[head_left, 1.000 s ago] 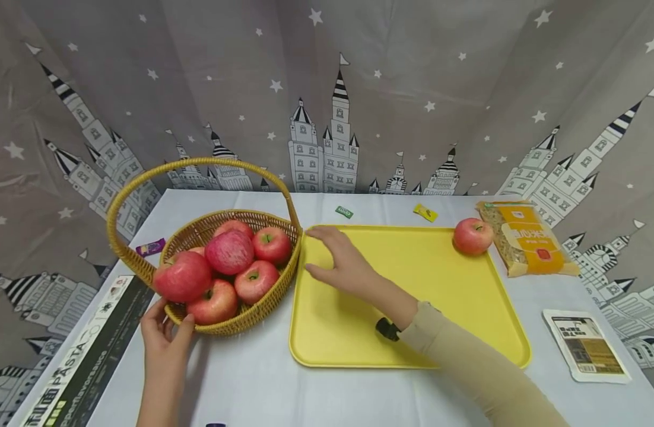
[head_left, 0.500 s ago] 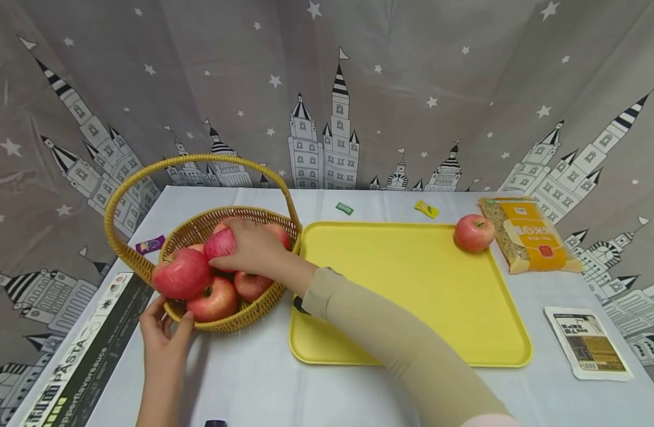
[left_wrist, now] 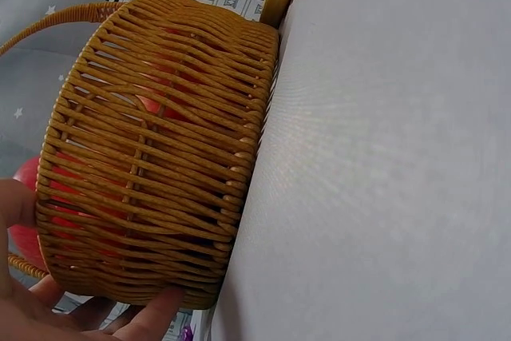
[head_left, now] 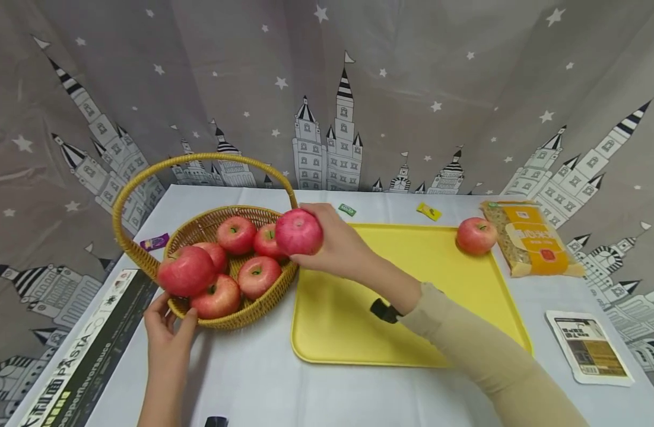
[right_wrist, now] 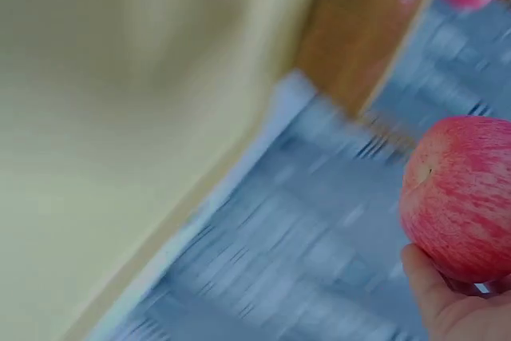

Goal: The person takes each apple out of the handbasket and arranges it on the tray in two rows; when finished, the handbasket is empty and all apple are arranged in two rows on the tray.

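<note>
My right hand grips a red apple above the right rim of the wicker basket, beside the yellow tray. In the right wrist view the same apple sits against the thumb and fingers. With my left hand I hold the near left side of the basket; the left wrist view has the thumb at its rim and fingers against its woven wall. Several apples lie inside, one large apple at the left rim. Another apple rests at the tray's far right corner.
A bag of grain lies behind the tray's right side, a white flat pack to its right. Green and yellow sweets are at the back. Left are a purple wrapper and a long pasta box.
My right hand reached into the basket, took hold of the top apple and lifted it rightward to the basket's right rim. The left hand has kept its place on the basket.
</note>
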A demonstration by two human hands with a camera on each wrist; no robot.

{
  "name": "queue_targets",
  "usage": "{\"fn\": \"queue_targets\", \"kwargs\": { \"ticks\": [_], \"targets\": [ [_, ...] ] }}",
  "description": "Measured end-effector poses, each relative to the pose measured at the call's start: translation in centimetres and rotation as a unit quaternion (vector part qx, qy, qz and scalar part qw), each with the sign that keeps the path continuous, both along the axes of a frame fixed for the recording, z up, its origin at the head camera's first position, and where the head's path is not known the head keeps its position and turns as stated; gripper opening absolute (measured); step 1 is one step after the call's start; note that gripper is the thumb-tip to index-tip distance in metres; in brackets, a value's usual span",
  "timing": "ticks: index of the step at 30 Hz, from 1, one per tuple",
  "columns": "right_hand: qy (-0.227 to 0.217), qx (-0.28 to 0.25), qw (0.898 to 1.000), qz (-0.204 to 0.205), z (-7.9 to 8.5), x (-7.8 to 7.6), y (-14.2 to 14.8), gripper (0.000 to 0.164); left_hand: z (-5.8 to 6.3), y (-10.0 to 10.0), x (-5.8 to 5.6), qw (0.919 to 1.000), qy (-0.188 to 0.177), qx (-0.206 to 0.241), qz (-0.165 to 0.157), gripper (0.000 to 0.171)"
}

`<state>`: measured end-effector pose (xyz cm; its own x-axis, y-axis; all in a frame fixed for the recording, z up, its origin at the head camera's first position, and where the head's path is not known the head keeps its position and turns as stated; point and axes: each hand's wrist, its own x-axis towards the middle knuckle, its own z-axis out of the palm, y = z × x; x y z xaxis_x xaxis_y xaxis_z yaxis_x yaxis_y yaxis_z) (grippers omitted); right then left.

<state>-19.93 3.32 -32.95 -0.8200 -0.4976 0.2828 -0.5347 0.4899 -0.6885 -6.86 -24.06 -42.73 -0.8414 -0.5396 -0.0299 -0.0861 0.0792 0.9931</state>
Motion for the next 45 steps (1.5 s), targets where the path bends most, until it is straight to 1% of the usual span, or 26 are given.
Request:
{"fn": "queue_targets", "kwargs": {
  "ticks": [1, 3, 5, 8, 11, 14, 16, 21, 23, 26, 29, 32, 35, 37, 39, 41, 43, 45],
  "targets": [
    [-0.002, -0.005, 1.000, -0.014, -0.3, -0.1, 2.0, 0.082, 0.0, 0.0, 0.0, 1.0000, 0.000, -0.004, 0.003, 0.062],
    [-0.008, -0.007, 0.998, -0.056, -1.1, -0.6, 6.1, 0.083, 0.0, -0.1, 0.1, 0.9999, 0.001, -0.013, 0.009, 0.061],
    [-0.020, 0.004, 0.995, -0.100, -2.1, -1.6, 9.6, 0.086, 0.1, -0.2, 0.3, 0.9999, 0.003, -0.010, 0.012, 0.061],
    [-0.050, 0.030, 0.986, -0.155, -4.1, -3.6, 14.0, 0.087, 0.1, -0.3, 0.5, 0.9998, 0.002, -0.005, 0.017, 0.060],
    [-0.082, 0.055, 0.978, -0.184, -5.8, -5.3, 17.3, 0.087, 0.2, -0.4, 0.6, 0.9998, -0.003, -0.003, 0.021, 0.060],
    [-0.108, 0.069, 0.972, -0.199, -7.0, -6.2, 19.0, 0.088, 0.1, -0.3, 0.5, 0.9998, 0.000, -0.002, 0.019, 0.060],
    [-0.112, 0.072, 0.970, -0.205, -7.5, -6.5, 19.6, 0.091, 0.0, -0.2, 0.4, 0.9998, 0.000, 0.000, 0.018, 0.060],
    [-0.108, 0.062, 0.969, -0.215, -8.3, -6.8, 20.1, 0.091, -0.1, 0.0, 0.2, 0.9999, -0.002, -0.002, 0.016, 0.061],
    [-0.093, 0.062, 0.970, -0.217, -8.4, -6.8, 20.1, 0.092, -0.1, 0.1, 0.1, 0.9999, -0.002, -0.002, 0.016, 0.061],
    [-0.044, 0.064, 0.973, -0.217, -7.6, -6.4, 19.5, 0.092, 0.0, 0.2, 0.0, 0.9999, -0.007, -0.002, 0.013, 0.061],
    [0.014, 0.065, 0.977, -0.204, -6.3, -5.8, 18.0, 0.087, 0.0, 0.3, -0.1, 0.9999, -0.007, -0.001, 0.011, 0.061],
    [0.029, 0.060, 0.985, -0.159, -5.1, -5.0, 14.9, 0.082, 0.1, 0.4, -0.1, 0.9999, -0.002, 0.000, 0.012, 0.061],
    [0.019, 0.047, 0.995, -0.085, -4.2, -4.0, 10.8, 0.079, 0.1, 0.4, -0.1, 0.9999, -0.005, -0.008, 0.011, 0.061],
    [0.014, 0.043, 0.998, -0.041, -3.8, -3.5, 8.1, 0.076, 0.1, 0.4, -0.1, 0.9999, -0.006, -0.006, 0.010, 0.061],
    [0.011, 0.050, 0.999, 0.002, -3.2, -2.9, 5.5, 0.074, 0.1, 0.4, -0.1, 0.9998, -0.012, -0.010, 0.008, 0.061],
    [0.014, 0.071, 0.997, 0.037, -2.7, -2.3, 2.9, 0.070, 0.1, 0.4, -0.1, 0.9999, -0.010, -0.004, 0.007, 0.062],
    [0.022, 0.105, 0.991, 0.075, -2.5, -1.8, 0.2, 0.067, 0.2, 0.4, 0.0, 0.9999, -0.014, -0.006, 0.006, 0.062],
    [0.032, 0.143, 0.983, 0.111, -2.6, -1.5, -2.3, 0.065, 0.2, 0.4, 0.1, 0.9998, -0.017, -0.008, 0.006, 0.062]
  ]
}}
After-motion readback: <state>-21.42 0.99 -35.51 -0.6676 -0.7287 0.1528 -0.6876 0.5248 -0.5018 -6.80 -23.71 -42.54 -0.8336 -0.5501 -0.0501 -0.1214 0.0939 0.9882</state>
